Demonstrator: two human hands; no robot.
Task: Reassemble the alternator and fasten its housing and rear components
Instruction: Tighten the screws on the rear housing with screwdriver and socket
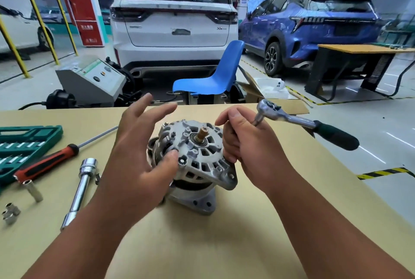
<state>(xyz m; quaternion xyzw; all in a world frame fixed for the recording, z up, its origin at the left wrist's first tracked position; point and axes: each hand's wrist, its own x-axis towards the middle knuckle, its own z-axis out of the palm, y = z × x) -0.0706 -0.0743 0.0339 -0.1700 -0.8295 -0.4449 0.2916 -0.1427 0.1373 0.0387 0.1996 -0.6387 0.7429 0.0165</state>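
Note:
The silver alternator (202, 155) stands on the tan table (224, 245) with its rear housing and brass shaft end facing up. My left hand (139, 150) is at its left side: the thumb touches the housing rim, the fingers are spread and lifted above it. My right hand (244, 144) grips the socket extension of a ratchet wrench (298, 121) against the alternator's right edge. The ratchet's head and green-black handle stick out up and to the right. The socket tip is hidden behind my fingers.
On the table's left lie a red-handled screwdriver (51, 162), a chrome extension bar (80, 191), loose sockets (33, 190) and a green socket case (20, 146). A blue chair (215, 76), a grey machine (89, 81) and parked cars stand beyond the table's far edge.

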